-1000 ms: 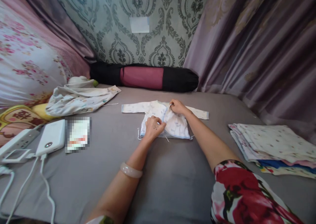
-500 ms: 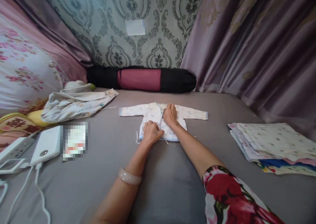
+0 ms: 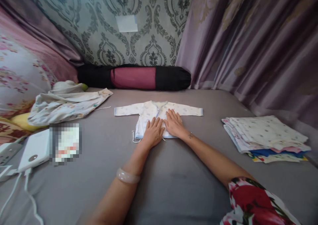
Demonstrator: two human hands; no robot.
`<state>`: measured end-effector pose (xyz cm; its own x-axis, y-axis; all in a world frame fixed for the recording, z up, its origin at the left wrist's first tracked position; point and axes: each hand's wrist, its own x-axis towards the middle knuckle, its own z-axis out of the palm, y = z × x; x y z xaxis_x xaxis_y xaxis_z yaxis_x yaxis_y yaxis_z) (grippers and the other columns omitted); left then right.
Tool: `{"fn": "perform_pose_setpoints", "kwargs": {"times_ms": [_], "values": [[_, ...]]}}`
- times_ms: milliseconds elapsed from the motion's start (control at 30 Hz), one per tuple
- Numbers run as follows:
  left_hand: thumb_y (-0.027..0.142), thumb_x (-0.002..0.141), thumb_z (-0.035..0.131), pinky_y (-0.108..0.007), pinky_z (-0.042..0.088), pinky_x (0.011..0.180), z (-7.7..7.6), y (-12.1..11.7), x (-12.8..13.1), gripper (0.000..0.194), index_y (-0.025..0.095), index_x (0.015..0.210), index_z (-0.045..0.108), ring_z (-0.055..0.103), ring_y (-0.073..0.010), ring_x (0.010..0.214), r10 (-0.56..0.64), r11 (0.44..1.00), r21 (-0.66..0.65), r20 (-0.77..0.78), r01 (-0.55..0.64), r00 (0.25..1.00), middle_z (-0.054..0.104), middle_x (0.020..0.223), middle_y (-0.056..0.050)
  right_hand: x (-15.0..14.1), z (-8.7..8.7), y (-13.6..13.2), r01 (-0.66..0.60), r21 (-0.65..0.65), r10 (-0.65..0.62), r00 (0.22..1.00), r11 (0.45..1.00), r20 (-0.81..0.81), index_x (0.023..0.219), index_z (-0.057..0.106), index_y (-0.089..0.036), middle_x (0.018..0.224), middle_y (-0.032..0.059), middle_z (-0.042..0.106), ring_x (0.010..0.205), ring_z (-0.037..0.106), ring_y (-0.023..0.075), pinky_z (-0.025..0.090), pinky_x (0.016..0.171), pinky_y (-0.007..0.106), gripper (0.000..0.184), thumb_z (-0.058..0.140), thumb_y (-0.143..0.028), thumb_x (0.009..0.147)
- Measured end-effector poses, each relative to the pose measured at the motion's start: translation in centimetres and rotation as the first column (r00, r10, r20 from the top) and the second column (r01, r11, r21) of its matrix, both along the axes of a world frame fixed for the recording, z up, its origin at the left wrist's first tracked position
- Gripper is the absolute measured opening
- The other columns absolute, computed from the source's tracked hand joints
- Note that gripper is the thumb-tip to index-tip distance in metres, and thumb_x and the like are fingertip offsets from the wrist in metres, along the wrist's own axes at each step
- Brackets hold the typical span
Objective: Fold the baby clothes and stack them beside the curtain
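Note:
A small white baby shirt (image 3: pixel 146 110) with light blue edging lies spread on the grey bed sheet, sleeves stretched out to both sides. My left hand (image 3: pixel 154 132) rests flat on the lower front of the shirt, fingers extended. Beside it, my right hand (image 3: pixel 174 123) also lies flat on the right half of the front, its fingers pointing away from me. The two hands nearly touch at the thumbs. Thin white ties stick out at the shirt's left side and below its hem. Part of the shirt's front is hidden under both hands.
A stack of folded clothes (image 3: pixel 265 134) lies at the right. Rumpled light clothing (image 3: pixel 64 106), a white power bank (image 3: pixel 34 149) with cables and a power strip (image 3: pixel 8 152) are at the left. A black and maroon roll bag (image 3: pixel 134 77) lies along the wall.
My right hand has let go of the shirt front near the neckline, opened and moved down to lie flat. My left hand has flattened. The view has shifted slightly right.

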<state>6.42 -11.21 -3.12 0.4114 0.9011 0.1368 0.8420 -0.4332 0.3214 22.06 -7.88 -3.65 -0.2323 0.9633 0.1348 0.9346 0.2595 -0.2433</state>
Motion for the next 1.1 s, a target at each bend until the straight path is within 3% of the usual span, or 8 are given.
{"fn": "perform_pose_setpoints", "kwargs": {"times_ms": [133, 300, 400, 500, 633, 767, 933, 1100], "values": [[0.039, 0.098, 0.031, -0.052, 0.017, 0.117, -0.2, -0.1, -0.3, 0.051, 0.019, 0.144, 0.038, 0.020, -0.0303, 0.145, 0.012, 0.998, -0.064, -0.041, -0.015, 0.999, 0.029, 0.156, -0.011, 0.7, -0.2, -2.0, 0.022, -0.033, -0.021, 0.999, 0.999, 0.043, 0.146, 0.033, -0.002, 0.155, 0.0206, 0.024, 0.145, 0.017, 0.0305, 0.012, 0.118, 0.049, 0.062, 0.029, -0.041, 0.098], [0.036, 0.097, 0.037, -0.055, 0.016, 0.115, 0.5, -0.2, -0.4, 0.044, 0.022, 0.138, 0.044, 0.020, -0.0300, 0.145, -0.002, 1.000, -0.023, -0.022, 0.001, 1.000, 0.033, 0.154, -0.011, 1.8, -0.2, -6.3, -0.057, -0.004, 0.057, 0.998, 0.998, -0.009, 0.146, 0.039, -0.010, 0.154, 0.0170, 0.030, 0.145, 0.020, 0.0294, 0.020, 0.116, 0.048, 0.060, 0.033, -0.043, 0.097], [0.035, 0.097, 0.040, -0.052, 0.018, 0.114, 1.2, -0.6, 0.2, 0.035, 0.022, 0.126, 0.054, 0.028, -0.0283, 0.141, -0.092, 0.995, 0.051, 0.015, 0.091, 0.996, 0.044, 0.147, -0.010, 3.8, 1.0, -7.2, -0.154, -0.033, 0.151, 0.985, 0.987, -0.081, 0.132, 0.057, -0.018, 0.144, 0.0120, 0.048, 0.135, 0.041, 0.0257, 0.033, 0.110, 0.040, 0.045, 0.038, -0.038, 0.096], [0.045, 0.095, 0.044, -0.046, 0.030, 0.106, 1.7, -1.4, 1.9, 0.035, 0.022, 0.117, 0.059, 0.045, -0.0264, 0.125, -0.234, 0.968, 0.103, 0.049, 0.228, 0.971, 0.057, 0.130, -0.009, 6.3, 2.6, -5.2, -0.122, -0.069, 0.109, 0.979, 0.990, -0.172, 0.104, 0.070, -0.024, 0.109, 0.0053, 0.070, 0.103, 0.063, 0.0212, 0.047, 0.090, 0.032, 0.034, 0.037, -0.030, 0.096], [0.048, 0.091, 0.053, -0.037, 0.042, 0.090, 2.1, -2.7, 5.2, 0.032, 0.020, 0.103, 0.063, 0.054, -0.0241, 0.104, -0.303, 0.952, 0.045, 0.006, 0.302, 0.953, 0.061, 0.109, -0.009, 8.7, 3.4, -0.6, 0.005, 0.097, 0.007, 0.993, 0.995, -0.117, 0.099, 0.068, -0.018, 0.105, 0.0082, 0.068, 0.101, 0.059, 0.0203, 0.042, 0.092, 0.030, 0.022, 0.049, -0.017, 0.089], [0.035, 0.093, 0.052, -0.036, 0.045, 0.085, 2.3, -3.4, 7.5, 0.021, 0.017, 0.097, 0.062, 0.055, -0.0248, 0.099, -0.231, 0.973, -0.003, -0.046, 0.232, 0.972, 0.061, 0.103, -0.011, 9.6, 2.7, 2.2, -0.128, 0.125, 0.122, 0.991, 0.984, 0.051, 0.102, 0.066, -0.018, 0.107, 0.0086, 0.064, 0.104, 0.054, 0.0206, 0.039, 0.091, 0.030, 0.022, 0.050, -0.012, 0.088], [0.019, 0.094, 0.041, -0.035, 0.045, 0.087, 2.2, -3.6, 7.7, 0.022, 0.016, 0.099, 0.062, 0.056, -0.0239, 0.098, -0.218, 0.976, -0.010, -0.108, 0.219, 0.970, 0.062, 0.102, -0.012, 9.8, 2.3, 3.2, -0.271, 0.111, 0.238, 0.940, 0.956, 0.244, 0.103, 0.065, -0.018, 0.102, 0.0093, 0.063, 0.097, 0.052, 0.0217, 0.036, 0.085, 0.031, 0.025, 0.042, -0.013, 0.093], [0.021, 0.096, 0.037, -0.035, 0.045, 0.088, 1.5, -3.3, 7.5, 0.028, 0.016, 0.094, 0.065, 0.056, -0.0228, 0.096, -0.212, 0.977, 0.028, -0.054, 0.214, 0.976, 0.061, 0.098, -0.011, 10.0, 2.7, 3.7, -0.341, 0.095, 0.294, 0.897, 0.935, 0.330, 0.104, 0.064, -0.018, 0.103, 0.0102, 0.062, 0.095, 0.051, 0.0219, 0.034, 0.085, 0.031, 0.025, 0.041, -0.013, 0.094]]}}
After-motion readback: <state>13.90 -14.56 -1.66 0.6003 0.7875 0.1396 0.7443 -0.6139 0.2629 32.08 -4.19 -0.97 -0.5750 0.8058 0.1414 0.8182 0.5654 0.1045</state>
